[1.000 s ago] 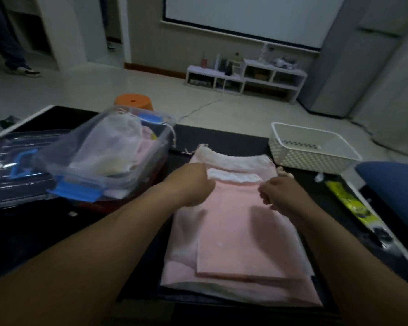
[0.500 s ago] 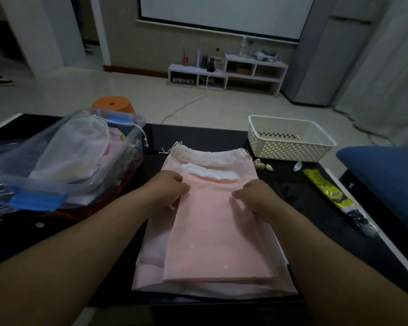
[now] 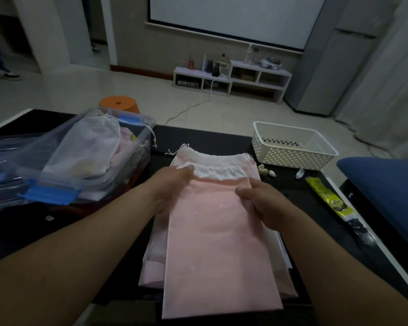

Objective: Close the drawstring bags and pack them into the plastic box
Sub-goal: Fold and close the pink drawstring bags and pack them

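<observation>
Closing is in hand. The top bag (image 3: 219,243), on the stack at table centre, is pinched at its right edge by the right hand (image 3: 260,203). The left hand (image 3: 172,188) is laid at its mouth, grip not discernible. Next, the cords (image 3: 174,151) are to be pulled, then the box (image 3: 149,137) filled.

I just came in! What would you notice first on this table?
A stack of pink drawstring bags sits in the middle, with the left hand and right hand on the top one. To the left, a clear plastic box with blue clips already holds bags; a white basket stands far right.
</observation>
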Available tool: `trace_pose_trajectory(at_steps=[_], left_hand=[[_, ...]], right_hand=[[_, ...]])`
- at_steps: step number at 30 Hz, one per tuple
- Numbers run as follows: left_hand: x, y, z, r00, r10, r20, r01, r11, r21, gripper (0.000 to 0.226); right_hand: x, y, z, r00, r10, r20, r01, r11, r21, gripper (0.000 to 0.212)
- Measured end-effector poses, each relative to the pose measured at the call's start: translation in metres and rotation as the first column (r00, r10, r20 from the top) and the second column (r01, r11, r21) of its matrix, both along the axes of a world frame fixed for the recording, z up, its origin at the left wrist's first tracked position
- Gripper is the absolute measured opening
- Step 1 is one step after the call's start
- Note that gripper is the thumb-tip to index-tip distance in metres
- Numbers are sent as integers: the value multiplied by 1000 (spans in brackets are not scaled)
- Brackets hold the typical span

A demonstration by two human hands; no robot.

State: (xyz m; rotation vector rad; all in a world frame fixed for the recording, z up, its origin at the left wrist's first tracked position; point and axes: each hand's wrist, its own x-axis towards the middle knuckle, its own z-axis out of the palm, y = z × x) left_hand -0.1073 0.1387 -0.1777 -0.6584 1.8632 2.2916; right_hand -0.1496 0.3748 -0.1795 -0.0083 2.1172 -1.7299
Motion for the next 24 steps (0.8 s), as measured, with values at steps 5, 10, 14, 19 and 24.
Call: trace_pose_trajectory(at_steps=[5, 10, 14, 19, 24], left_hand=[[3, 1, -5, 994, -41, -97, 33, 996, -77, 29], [3, 6, -1, 991, -64, -120, 60, 998, -31, 38], [3, 7, 1, 995, -70, -73, 74, 996, 54, 28], [6, 16, 2, 999, -6, -47, 7, 1000, 17, 25], [4, 16, 3, 998, 66, 0, -63, 953, 295, 24]], right_hand=[[2, -8, 9, 1000, 17, -8, -18, 987, -157, 27], [1, -13, 17, 991, -107, 81, 129, 927, -352, 28], [-2, -13, 18, 979, -145, 145, 188, 916, -355, 27], [0, -14, 19, 974, -137, 180, 188, 932, -308, 21], [-1, -12, 25, 937, -138, 321, 268, 875, -404, 25]])
